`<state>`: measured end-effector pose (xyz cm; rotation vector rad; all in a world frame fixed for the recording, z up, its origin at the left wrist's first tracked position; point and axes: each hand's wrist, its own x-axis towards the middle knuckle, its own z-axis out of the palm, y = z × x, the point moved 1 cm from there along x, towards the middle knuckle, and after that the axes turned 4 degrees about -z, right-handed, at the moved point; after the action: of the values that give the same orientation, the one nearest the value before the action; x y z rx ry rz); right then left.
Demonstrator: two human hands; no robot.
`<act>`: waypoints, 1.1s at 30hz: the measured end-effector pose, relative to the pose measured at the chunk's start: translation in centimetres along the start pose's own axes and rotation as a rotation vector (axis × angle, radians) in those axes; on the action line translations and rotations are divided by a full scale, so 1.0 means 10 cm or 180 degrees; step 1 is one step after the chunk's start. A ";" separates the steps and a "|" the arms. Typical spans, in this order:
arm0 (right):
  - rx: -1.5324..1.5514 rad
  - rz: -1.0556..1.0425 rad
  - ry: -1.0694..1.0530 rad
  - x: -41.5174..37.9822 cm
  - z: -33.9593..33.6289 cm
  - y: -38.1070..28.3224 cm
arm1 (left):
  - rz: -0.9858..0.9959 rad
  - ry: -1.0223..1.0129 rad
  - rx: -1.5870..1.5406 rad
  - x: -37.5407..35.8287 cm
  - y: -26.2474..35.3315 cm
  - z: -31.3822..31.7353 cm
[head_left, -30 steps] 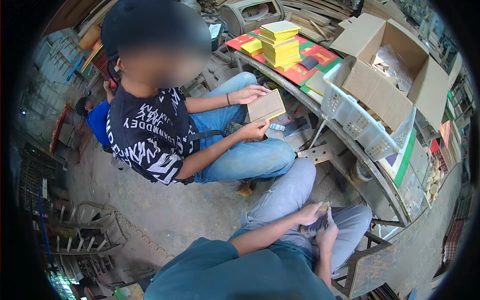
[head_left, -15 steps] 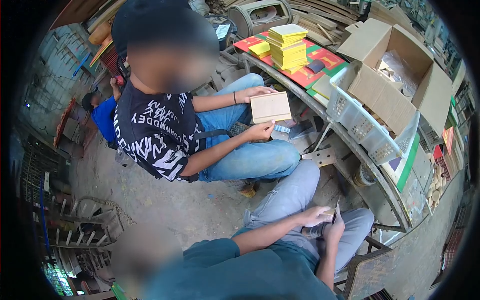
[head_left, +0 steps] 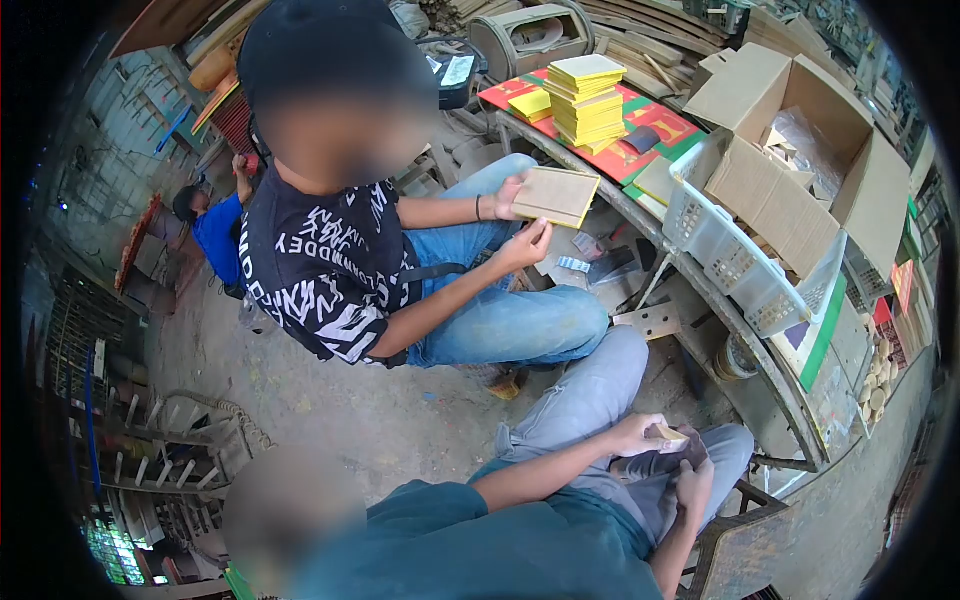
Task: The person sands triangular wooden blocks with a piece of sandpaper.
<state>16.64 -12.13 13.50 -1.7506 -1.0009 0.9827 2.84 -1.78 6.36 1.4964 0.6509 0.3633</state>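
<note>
My left hand (head_left: 635, 436) is closed around a small pale wooden piece (head_left: 668, 436), held over my lap. Just right of it, my right hand (head_left: 693, 483) grips a thin dark sheet (head_left: 694, 450) that looks like sandpaper. A narrow gap separates the sheet from the wood. Beyond my legs, a seated co-worker in a patterned black shirt holds a flat board (head_left: 556, 194) with a yellow edge in both hands.
Along the right runs a table (head_left: 740, 322) bearing a stack of yellow-edged boards (head_left: 588, 108), a white plastic basket (head_left: 715, 236) and an open cardboard box (head_left: 775, 195). Lumber (head_left: 655, 45) is piled behind. Another person in blue (head_left: 217, 240) is at far left.
The wooden piece and the dark sheet, together before, are now apart, with my right hand slightly lower. The co-worker's board has tilted and moved up to the right. The whole view has shifted slightly.
</note>
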 end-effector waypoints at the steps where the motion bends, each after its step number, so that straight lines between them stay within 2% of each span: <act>1: 0.0257 0.0230 0.0062 -0.04 -0.06 0.11 | -0.0011 -0.0018 -0.0093 0.00 -0.01 0.01; 5: 0.0681 0.0799 0.0062 -0.16 -0.26 0.25 | 0.0071 -0.0046 -0.0102 -0.02 0.00 0.06; 6: 0.1001 0.0612 0.0171 -0.17 -0.23 0.22 | 0.0166 -0.0069 0.0005 -0.02 0.00 0.05; 10: 0.0833 0.0834 0.0374 -0.24 -0.31 0.13 | 0.0217 0.0047 -0.0185 0.01 -0.10 0.09; 11: 0.1078 0.0719 0.0487 -0.24 -0.32 0.08 | 0.0219 0.0041 -0.0189 0.03 -0.14 0.08; 13: 0.1317 0.0613 0.0612 -0.22 -0.32 0.02 | -0.0104 0.0967 0.0124 0.05 -0.14 0.02; 15: -0.0370 0.0390 0.0922 -0.19 -0.32 -0.02 | -0.0135 0.0963 -0.0094 0.06 -0.07 0.02; 16: -0.0660 0.0074 0.1045 -0.15 -0.24 -0.04 | -0.0154 0.0732 -0.0549 0.04 -0.04 0.01; 17: -0.0882 0.0323 0.1074 -0.15 -0.18 -0.06 | -0.0165 0.0502 -0.1000 0.03 0.01 0.00; 19: -0.0489 -0.0173 0.1052 -0.07 0.05 0.02 | -0.0130 0.0521 -0.1076 0.01 0.06 0.00; 21: -0.0224 -0.0708 0.0920 -0.04 0.37 -0.06 | -0.0118 0.0470 -0.0275 0.01 0.00 -0.01; 22: -0.0341 -0.0656 0.0805 -0.05 0.50 -0.17 | -0.0121 0.0455 -0.0271 0.01 -0.03 0.01; 24: -0.0493 -0.0636 0.0684 -0.05 0.62 -0.23 | 0.0227 0.0535 -0.1580 0.02 -0.05 0.05; 28: -0.0778 -0.0928 0.0650 0.09 0.56 -0.14 | 0.0055 0.0283 -0.1055 0.03 -0.02 0.04; 29: -0.0814 -0.0915 0.0698 0.13 0.54 -0.10 | 0.0082 0.0278 -0.0736 0.03 -0.02 0.03; 33: -0.0952 -0.0730 0.0529 0.18 0.55 -0.22 | 0.0062 0.0458 -0.0702 0.08 -0.22 0.05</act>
<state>11.85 -8.22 13.48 -1.8714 -1.2562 0.5548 3.44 -1.88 4.03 1.2751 0.6870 0.5441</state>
